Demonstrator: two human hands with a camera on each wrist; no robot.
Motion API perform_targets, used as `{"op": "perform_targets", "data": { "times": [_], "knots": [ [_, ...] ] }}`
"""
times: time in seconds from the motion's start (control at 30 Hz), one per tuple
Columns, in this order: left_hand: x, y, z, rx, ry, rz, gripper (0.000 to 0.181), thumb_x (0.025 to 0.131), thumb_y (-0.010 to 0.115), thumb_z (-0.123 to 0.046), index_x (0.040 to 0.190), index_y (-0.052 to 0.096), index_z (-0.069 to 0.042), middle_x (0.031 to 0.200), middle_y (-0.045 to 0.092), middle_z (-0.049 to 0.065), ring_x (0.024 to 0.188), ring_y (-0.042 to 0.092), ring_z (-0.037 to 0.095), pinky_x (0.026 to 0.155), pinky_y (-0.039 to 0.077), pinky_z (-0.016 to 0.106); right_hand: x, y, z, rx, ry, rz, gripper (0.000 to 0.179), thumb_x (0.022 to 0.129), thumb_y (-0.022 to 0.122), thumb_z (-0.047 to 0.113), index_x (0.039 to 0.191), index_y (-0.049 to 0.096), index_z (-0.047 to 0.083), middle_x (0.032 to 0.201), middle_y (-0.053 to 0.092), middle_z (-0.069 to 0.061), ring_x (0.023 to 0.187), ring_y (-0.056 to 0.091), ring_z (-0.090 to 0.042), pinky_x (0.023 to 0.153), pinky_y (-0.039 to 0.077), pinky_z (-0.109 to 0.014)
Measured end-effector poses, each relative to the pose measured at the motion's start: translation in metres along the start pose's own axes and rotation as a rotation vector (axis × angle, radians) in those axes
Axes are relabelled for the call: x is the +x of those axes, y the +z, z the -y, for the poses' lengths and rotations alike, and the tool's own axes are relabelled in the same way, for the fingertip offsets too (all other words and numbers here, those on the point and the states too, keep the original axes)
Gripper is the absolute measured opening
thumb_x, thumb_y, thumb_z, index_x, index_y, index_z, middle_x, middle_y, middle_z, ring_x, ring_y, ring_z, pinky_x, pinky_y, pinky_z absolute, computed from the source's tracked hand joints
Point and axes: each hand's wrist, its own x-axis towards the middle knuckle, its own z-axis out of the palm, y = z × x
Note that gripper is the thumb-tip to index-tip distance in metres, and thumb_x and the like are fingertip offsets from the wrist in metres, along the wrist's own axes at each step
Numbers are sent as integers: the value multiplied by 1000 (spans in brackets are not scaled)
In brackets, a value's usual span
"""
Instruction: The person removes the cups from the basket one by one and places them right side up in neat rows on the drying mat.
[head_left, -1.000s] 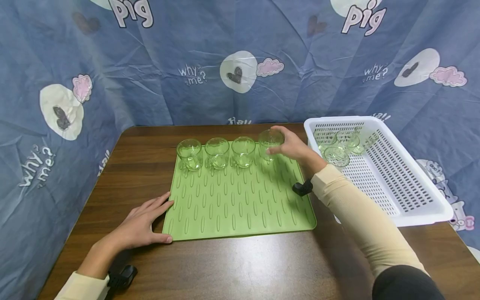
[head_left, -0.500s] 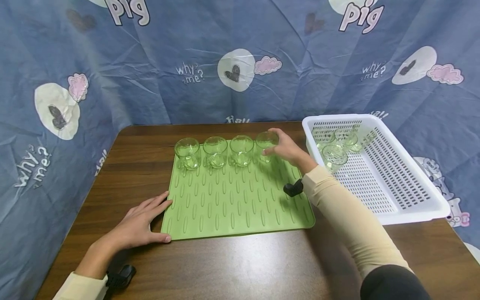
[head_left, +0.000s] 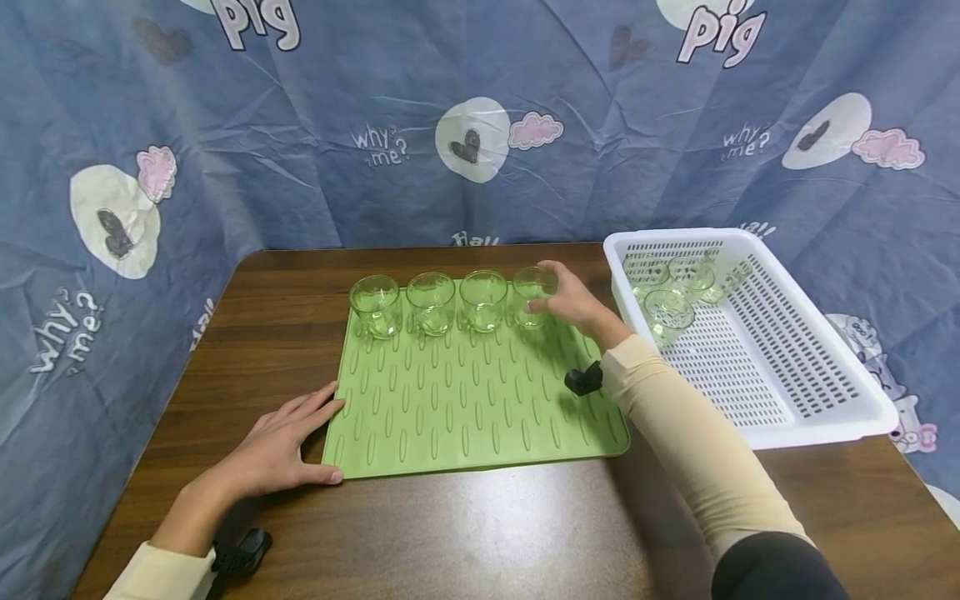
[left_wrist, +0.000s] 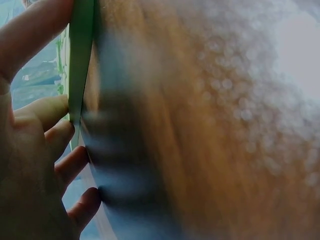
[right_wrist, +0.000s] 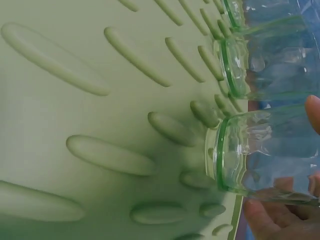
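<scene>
At the back right of the green ribbed mat [head_left: 465, 400], my right hand [head_left: 573, 304] grips a clear glass cup [head_left: 529, 304] between thumb and fingers. The right wrist view shows this cup [right_wrist: 265, 150] upright, its base right at the mat. Left of it, three similar glass cups [head_left: 483, 302] stand upright in a row along the mat's back edge. My left hand [head_left: 281, 446] lies spread at the mat's left side, thumb at the front corner. In the left wrist view its fingertips [left_wrist: 57, 107] are against the mat's edge [left_wrist: 81, 55].
A white perforated plastic basket [head_left: 765, 429] stands on the right of the brown wooden table [head_left: 480, 533]. Several more glass cups [head_left: 669, 312] are in its back left part. A blue printed cloth [head_left: 315, 125] hangs behind the table and at both sides.
My right hand has brought the held cup slightly left and down, closer to the row. The left hand stays at the mat's edge. The head view has shifted a little.
</scene>
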Motion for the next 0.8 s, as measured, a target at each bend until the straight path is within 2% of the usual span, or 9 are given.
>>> {"op": "perform_targets", "data": {
  "times": [0.13,0.33,0.5,0.8],
  "knots": [
    [0,0,0,5,0,-2,102,74,76,-64,153,38,-13,164,27,12,143,32,42,98,33,70,0,0,0,-39,-9,4,88,84,74,8,156,24,10,159,32,-18,146,34,-38,117,32,-54],
    [-1,0,0,3,-2,-2,102,74,76,-64,153,39,-12,164,27,12,143,32,42,98,33,70,1,-1,0,-116,-21,7,88,84,75,11,156,24,9,160,32,-18,145,35,-39,117,32,-54],
    [0,0,-1,-2,-9,4,103,73,76,-65,153,38,-13,165,26,11,143,31,42,99,32,70,2,-2,1,-139,-21,18,89,85,74,13,157,23,10,158,35,-19,144,38,-39,116,34,-53],
    [0,0,-2,-6,-15,7,103,73,76,-65,154,38,-13,165,25,11,144,30,41,99,31,70,1,-5,2,-165,-31,39,90,85,74,13,158,21,8,155,39,-22,144,37,-39,118,32,-52]
  ]
}}
